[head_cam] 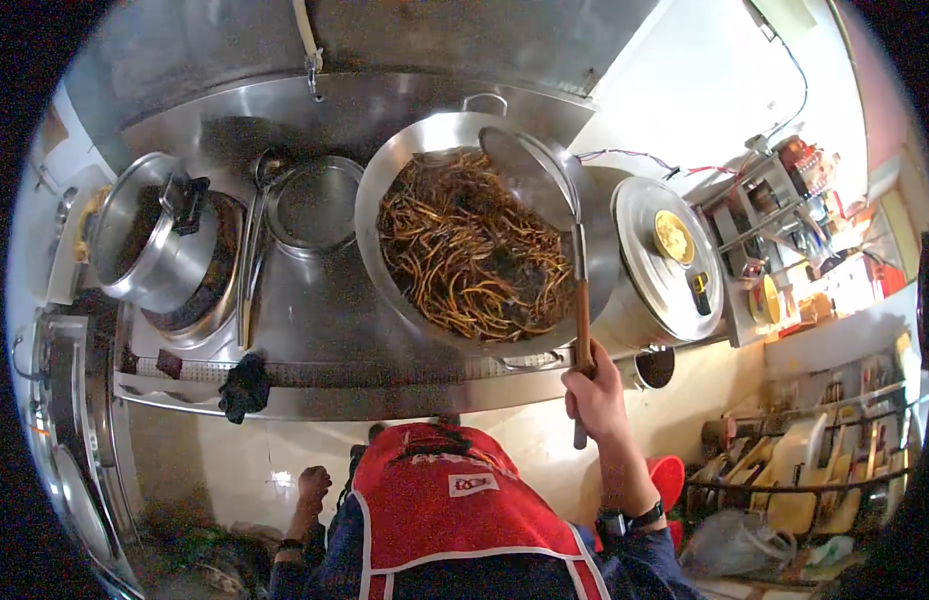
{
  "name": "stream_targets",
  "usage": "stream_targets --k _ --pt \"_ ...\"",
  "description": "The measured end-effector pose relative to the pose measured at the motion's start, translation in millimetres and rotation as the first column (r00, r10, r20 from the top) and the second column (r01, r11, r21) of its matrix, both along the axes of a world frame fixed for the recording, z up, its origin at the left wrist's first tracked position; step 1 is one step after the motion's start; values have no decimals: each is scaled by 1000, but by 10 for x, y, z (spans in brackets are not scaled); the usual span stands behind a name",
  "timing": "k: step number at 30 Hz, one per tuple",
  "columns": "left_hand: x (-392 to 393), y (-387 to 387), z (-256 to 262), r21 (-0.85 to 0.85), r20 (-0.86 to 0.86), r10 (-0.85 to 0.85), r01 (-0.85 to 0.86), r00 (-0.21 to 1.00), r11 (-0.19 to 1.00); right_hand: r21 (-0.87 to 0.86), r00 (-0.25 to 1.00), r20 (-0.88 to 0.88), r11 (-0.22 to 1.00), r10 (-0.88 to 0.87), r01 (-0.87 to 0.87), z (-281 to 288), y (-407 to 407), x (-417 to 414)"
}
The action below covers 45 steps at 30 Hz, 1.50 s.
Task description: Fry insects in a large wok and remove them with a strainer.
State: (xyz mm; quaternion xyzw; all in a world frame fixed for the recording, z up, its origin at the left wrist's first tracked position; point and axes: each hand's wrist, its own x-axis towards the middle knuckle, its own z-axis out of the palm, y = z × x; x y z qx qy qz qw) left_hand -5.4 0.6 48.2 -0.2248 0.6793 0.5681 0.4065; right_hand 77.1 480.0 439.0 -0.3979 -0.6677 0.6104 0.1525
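Observation:
My right hand (598, 391) grips the wooden handle of a round long-handled strainer (583, 300). Its head rests at the upper right inside a large metal wok (374, 285), partly over long dark-brown strips (472, 262) in dark liquid; what the strips are I cannot tell. My left hand (314, 484) hangs at my side, left of the red apron, its fingers curled. Whether it holds anything is not clear. A crumpled black cloth (244, 386) lies over the counter's front edge, above and left of that hand.
Left on the steel counter (307, 307) are a tilted pot (171, 262), ladles (248, 277) and a round pan (316, 202). A large lidded pot (637, 225) bears a yellow bowl (673, 237). A rack of cutting boards (794, 450) and a red bucket (665, 480) stand at the right.

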Motion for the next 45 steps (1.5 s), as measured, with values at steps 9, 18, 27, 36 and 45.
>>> stream_targets --k 9,18,27,36,45 --pt "-100 -17 -44 -26 76 12 -10 997 1000 293 941 336 944 46 -151 -272 -59 389" --pt "-81 -32 -244 -62 29 -130 132 991 989 340 857 508 893 89 -294 -538 -228 347" --pt "-35 -550 -992 -218 -353 -564 521 746 826 420 919 382 868 95 -264 -446 -48 350" --pt "236 -417 -518 -162 -201 -472 446 858 880 -75 999 -49 997 0 -3 25 504 323" --pt "708 147 -329 19 -169 84 -82 982 996 11 998 -62 1000 14 -13 -322 1908 -132"
